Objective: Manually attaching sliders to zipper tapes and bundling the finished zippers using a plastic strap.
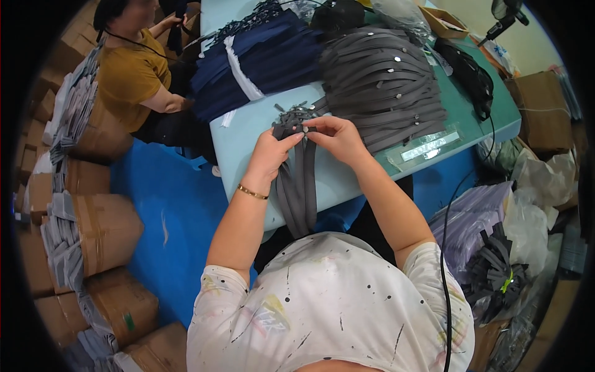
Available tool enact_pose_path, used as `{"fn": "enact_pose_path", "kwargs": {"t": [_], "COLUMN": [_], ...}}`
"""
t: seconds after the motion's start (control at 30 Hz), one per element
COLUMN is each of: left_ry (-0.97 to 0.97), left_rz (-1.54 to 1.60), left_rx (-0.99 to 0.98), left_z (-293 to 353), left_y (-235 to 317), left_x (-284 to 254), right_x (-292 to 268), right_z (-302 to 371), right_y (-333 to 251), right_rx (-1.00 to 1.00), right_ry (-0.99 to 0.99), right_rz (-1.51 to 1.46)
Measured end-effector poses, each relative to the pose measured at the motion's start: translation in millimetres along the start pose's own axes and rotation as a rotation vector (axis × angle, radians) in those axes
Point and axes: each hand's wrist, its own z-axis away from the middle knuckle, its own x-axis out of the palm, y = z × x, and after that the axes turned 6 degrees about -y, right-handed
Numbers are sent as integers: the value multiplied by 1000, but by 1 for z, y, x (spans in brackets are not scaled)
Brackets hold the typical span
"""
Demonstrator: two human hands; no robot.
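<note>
My left hand (270, 150) is closed round the upper ends of several dark grey zippers (299, 195), whose tapes hang down over the table's front edge toward my lap. My right hand (340, 140) pinches an end of one of these zippers between thumb and fingers, close to my left thumb. A small pale piece shows between the two hands, too small to make out. Just beyond my fingers is a cluster of dark zipper ends and pulls (296, 114). A broad stack of grey zippers (381, 93) lies right of my hands, with small shiny pieces scattered on it.
Navy zippers (279, 56) tied with a white band (243, 69) lie at the far left of the table (248, 136). A co-worker in a mustard shirt (133, 71) sits left. Cardboard boxes (108, 232) line the left; plastic bags (527, 223) and a black cable (444, 279) are right.
</note>
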Motion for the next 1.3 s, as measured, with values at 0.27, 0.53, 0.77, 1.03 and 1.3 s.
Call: {"fn": "enact_pose_path", "kwargs": {"t": [0.27, 0.53, 0.77, 1.03, 1.3], "left_ry": [21, -60, -39, 14, -1], "left_rz": [-12, -47, -80, -77, -140], "left_rx": [-36, -26, 0, 74, 16], "left_z": [-5, -6, -7, -2, 0], "left_y": [-7, -10, -8, -8, -8], "left_x": [-2, -8, -3, 5, 6], "right_x": [2, -2, -4, -10, -12], "right_z": [5, 6, 4, 1, 2], "right_y": [-8, -4, -5, 0, -1], "right_rx": [-35, -42, 1, 24, -13], "right_ry": [30, -16, -27, -74, -73], "right_rz": [145, 158, 51, -83, -98]}}
